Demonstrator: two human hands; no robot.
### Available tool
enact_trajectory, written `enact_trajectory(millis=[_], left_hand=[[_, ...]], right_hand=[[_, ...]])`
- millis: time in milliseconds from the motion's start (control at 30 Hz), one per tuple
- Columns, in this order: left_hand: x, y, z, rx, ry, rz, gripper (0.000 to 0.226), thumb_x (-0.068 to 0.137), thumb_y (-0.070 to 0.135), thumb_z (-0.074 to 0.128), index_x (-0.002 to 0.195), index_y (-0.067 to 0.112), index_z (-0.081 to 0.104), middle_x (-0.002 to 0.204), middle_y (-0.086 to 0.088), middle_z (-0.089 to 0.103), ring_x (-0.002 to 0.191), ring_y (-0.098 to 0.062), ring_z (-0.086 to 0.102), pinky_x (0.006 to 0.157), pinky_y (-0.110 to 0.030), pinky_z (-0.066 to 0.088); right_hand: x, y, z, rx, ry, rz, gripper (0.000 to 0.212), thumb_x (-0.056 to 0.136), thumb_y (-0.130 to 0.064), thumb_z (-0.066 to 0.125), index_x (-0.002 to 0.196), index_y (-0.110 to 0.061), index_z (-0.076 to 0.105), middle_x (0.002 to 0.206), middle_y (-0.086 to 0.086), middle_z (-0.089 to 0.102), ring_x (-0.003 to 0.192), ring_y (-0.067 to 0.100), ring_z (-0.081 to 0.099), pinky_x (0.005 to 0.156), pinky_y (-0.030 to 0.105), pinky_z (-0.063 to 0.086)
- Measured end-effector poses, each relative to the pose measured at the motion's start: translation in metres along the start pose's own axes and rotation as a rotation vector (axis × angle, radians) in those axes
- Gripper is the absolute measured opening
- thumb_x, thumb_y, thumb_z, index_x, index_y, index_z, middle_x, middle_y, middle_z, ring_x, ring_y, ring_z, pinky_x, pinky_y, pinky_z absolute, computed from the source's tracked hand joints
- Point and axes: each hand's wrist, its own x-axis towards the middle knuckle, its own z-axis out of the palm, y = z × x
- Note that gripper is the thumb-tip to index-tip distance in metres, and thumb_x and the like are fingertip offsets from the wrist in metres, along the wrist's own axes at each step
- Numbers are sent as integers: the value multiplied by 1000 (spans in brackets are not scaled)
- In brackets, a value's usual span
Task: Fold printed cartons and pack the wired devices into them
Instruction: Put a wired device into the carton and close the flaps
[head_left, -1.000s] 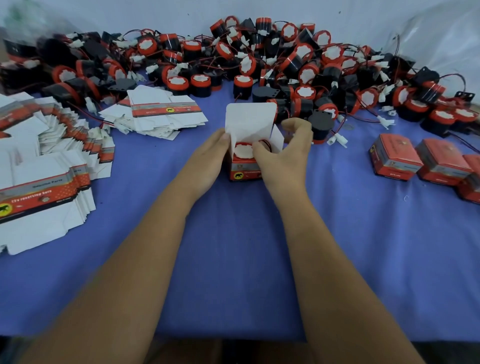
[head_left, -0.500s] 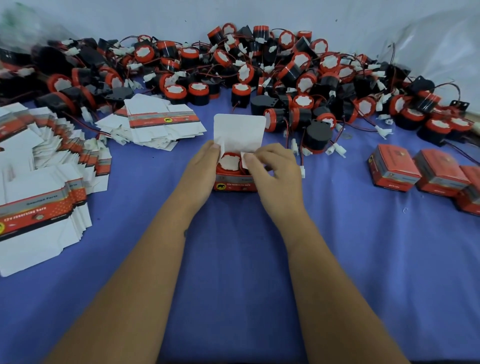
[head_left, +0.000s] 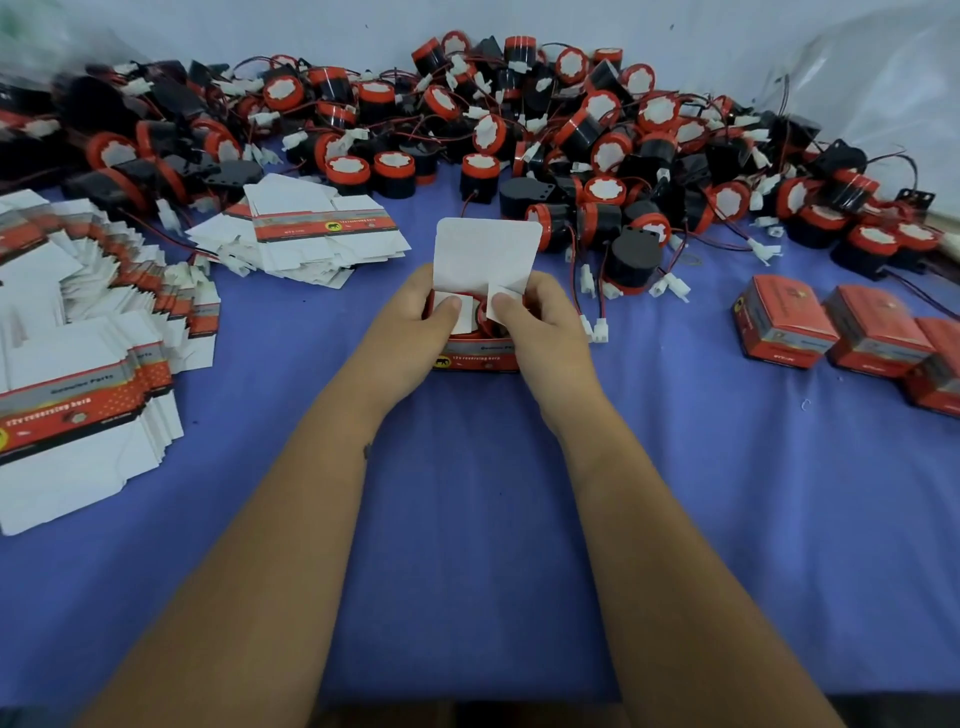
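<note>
At the middle of the blue table (head_left: 467, 519), both hands grip the loaded carton (head_left: 475, 353), left hand (head_left: 415, 332) and right hand (head_left: 540, 332) thumbing its side flaps inward, so next the upright lid (head_left: 485, 252) probably needs tucking down.

A packing workshop: heaped wired devices (head_left: 571, 140), stacked flat cartons (head_left: 78, 374)

The held carton (head_left: 475, 358) and the flat cartons (head_left: 78, 405) read "12v reversing horn".
</note>
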Motion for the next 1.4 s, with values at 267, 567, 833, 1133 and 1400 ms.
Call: enact_trajectory(millis=[267, 567, 833, 1133, 1400], left_hand=[[2, -3, 2, -138, 39, -75, 30, 99, 23, 48, 125, 32, 60, 114, 14, 70, 102, -3, 67, 85, -23, 53], [5, -1, 6, -50, 89, -23, 35, 93, 18, 67, 126, 18, 56, 119, 3, 65, 108, -9, 62, 87, -25, 53], [4, 0, 8, -10, 86, 5, 37, 94, 27, 65, 127, 29, 51, 114, 19, 61, 101, 6, 58, 73, -7, 47], [4, -2, -5, -201, -11, -14, 42, 92, 6, 46, 107, 39, 66, 100, 20, 73, 88, 4, 67, 68, -10, 49], [-2, -4, -6, -142, 249, 113, 38, 85, -2, 69, 75, 34, 74, 87, 14, 72, 89, -10, 66, 76, -22, 54]], right_hand=[[0, -1, -1, -36, -1, -71, 19, 90, -13, 61, 102, -28, 59, 102, -4, 68, 92, 9, 64, 70, 14, 52], [4, -4, -10, 233, -11, 112, 21, 98, -12, 52, 104, -19, 71, 97, -6, 74, 81, 3, 68, 68, 16, 53], [1, -3, -10, 105, -83, 27, 24, 97, -8, 53, 115, -15, 67, 113, 6, 71, 108, 23, 65, 92, 34, 55], [3, -1, -10, 49, -47, -56, 30, 92, -1, 57, 112, -23, 60, 111, 4, 68, 94, 26, 67, 80, 38, 59], [1, -5, -18, 103, -51, -15, 34, 89, 6, 51, 79, -18, 73, 87, -5, 70, 75, 5, 64, 63, 18, 50]])
